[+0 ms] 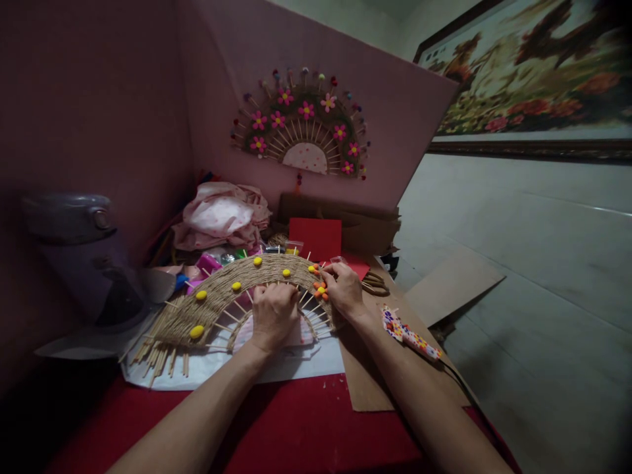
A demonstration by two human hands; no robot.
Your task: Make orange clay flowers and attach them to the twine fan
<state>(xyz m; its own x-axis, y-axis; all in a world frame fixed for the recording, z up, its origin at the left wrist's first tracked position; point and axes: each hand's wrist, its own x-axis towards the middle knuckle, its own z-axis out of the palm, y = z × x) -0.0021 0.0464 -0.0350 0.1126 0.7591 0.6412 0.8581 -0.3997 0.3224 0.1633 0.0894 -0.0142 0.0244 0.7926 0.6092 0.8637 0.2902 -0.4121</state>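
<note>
A fan-shaped craft of coiled twine (224,296) on wooden sticks lies in front of me, with several yellow discs (236,286) on its band. Near its right end, orange petals surround a yellow centre, forming a flower (320,290). Just above that flower, my right hand (344,289) pinches at a small orange petal (316,267) beside another yellow disc. My left hand (275,316) is closed over the fan's inner sticks, its fingers curled under; what they hold is hidden. Beneath the fan is a white sheet (197,373).
A patterned glue gun (409,336) with a cord rests on cardboard (365,382) at right. A purple bottle (86,263) stands left. Behind are bunched pink cloth (222,214), red paper (316,238) and a leaning pink board (395,131) bearing a flowered fan. Red cloth (296,421) covers the near table.
</note>
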